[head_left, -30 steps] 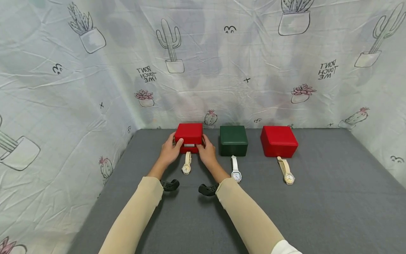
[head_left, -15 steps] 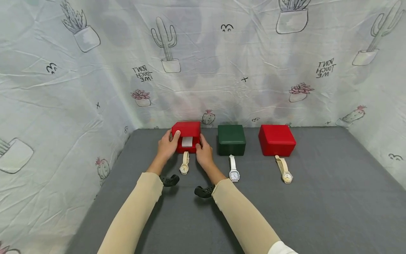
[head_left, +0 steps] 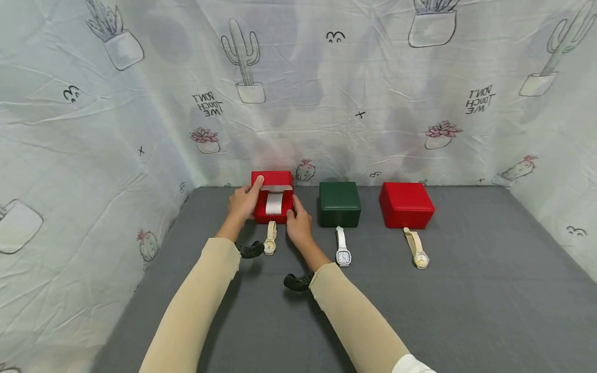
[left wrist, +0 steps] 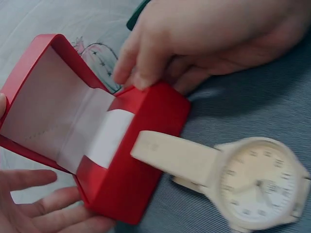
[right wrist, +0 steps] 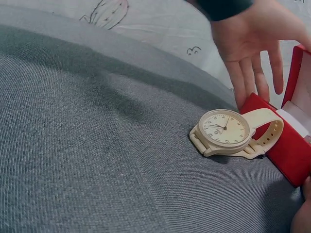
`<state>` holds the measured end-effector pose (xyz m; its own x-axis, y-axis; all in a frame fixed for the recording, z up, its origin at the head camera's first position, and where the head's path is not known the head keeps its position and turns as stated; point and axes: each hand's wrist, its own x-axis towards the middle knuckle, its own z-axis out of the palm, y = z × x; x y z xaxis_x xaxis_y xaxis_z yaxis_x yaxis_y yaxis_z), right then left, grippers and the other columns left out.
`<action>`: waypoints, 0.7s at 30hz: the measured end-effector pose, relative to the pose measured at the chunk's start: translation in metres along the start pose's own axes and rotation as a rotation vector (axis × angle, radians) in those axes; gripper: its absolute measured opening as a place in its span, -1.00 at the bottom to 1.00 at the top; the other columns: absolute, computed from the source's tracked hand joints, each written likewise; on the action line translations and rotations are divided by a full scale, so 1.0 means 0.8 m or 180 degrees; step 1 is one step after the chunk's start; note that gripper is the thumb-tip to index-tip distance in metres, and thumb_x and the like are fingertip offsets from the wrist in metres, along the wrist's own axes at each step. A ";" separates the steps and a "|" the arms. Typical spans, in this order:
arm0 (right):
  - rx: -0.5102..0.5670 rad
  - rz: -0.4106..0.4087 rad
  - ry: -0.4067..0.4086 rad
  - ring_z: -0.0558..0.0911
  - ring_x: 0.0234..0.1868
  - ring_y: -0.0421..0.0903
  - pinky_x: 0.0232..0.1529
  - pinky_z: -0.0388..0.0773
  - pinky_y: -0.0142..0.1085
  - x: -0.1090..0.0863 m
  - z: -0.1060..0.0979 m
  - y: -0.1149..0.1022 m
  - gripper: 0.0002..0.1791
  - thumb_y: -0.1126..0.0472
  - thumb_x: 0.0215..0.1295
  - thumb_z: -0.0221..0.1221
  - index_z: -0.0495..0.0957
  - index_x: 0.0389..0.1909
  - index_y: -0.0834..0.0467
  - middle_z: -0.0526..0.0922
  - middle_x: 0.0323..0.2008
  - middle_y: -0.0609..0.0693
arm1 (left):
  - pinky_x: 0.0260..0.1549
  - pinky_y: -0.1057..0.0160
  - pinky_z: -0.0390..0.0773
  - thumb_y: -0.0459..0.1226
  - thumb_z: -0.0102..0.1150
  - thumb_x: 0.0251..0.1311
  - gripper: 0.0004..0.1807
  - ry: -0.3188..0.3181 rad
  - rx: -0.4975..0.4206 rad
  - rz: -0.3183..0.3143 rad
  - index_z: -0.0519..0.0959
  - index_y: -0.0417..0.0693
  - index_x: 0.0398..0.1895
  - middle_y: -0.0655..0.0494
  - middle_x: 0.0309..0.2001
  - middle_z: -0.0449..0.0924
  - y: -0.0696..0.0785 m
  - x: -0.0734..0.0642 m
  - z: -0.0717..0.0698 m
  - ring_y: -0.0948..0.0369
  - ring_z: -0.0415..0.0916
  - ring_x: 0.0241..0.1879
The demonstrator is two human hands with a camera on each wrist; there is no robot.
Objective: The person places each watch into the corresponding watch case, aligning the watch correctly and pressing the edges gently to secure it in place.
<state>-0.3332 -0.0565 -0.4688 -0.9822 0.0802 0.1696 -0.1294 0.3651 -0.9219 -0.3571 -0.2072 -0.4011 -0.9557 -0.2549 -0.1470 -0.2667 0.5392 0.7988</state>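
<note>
In the head view a red watch box (head_left: 272, 178) stands with its lid raised, and a white cushion (head_left: 274, 203) shows inside. My left hand (head_left: 242, 203) is at the box's left side. Its thumb presses the lid, while the fairly straight fingers (right wrist: 276, 73) lie along the box's side in the right wrist view. My right hand (head_left: 300, 225) grips the base's right side, its curled fingers at the corner in the left wrist view. A cream wristwatch (left wrist: 257, 187) lies just in front of the box, untouched by either hand.
A green box (head_left: 340, 204) and another red box (head_left: 407, 205), both with lids down, stand to the right. Before them lie a white watch (head_left: 343, 255) and a cream watch (head_left: 421, 259). The patterned cloth backdrop (head_left: 298, 103) rises behind the grey table (head_left: 448, 316).
The red box's lid has swung up and back, with my left thumb moving up along it. More of the white cushion has come into view. My right hand stays on the base.
</note>
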 end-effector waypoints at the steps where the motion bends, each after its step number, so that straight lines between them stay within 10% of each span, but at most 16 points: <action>1: -0.0020 0.0004 0.0001 0.34 0.28 -0.07 0.28 0.27 -0.13 0.000 0.000 0.000 -0.47 0.24 0.35 -0.05 0.17 0.34 0.03 0.36 0.27 0.00 | -0.52 0.15 0.63 0.60 -0.37 -0.26 0.12 0.0011 0.0001 -0.0071 0.24 0.13 0.31 -0.06 0.15 0.38 0.003 0.002 0.000 0.00 0.48 -0.08; 11: -0.0070 -0.0136 0.0072 0.33 0.29 -0.06 0.29 0.26 -0.14 -0.003 0.000 0.001 -0.48 0.22 0.36 -0.08 0.16 0.34 0.08 0.32 0.29 0.00 | -0.54 0.12 0.62 0.62 -0.59 -0.25 0.13 -0.0018 0.0158 -0.0085 0.38 0.13 0.22 -0.07 -0.11 0.49 0.011 0.010 -0.002 -0.02 0.54 -0.22; 21: -0.0052 -0.0150 0.0041 0.32 0.30 -0.07 0.28 0.27 -0.15 -0.004 0.000 0.006 -0.47 0.22 0.36 -0.08 0.15 0.35 0.09 0.30 0.30 0.00 | -0.41 0.21 0.63 0.43 -0.36 0.06 -0.12 -0.0245 0.0182 0.0060 0.28 0.08 0.29 -0.04 0.09 0.41 0.006 -0.006 -0.002 0.04 0.42 0.01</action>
<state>-0.3305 -0.0553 -0.4735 -0.9732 0.0746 0.2173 -0.1731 0.3838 -0.9070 -0.3534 -0.2044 -0.3959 -0.9668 -0.1832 -0.1784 -0.2532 0.5888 0.7676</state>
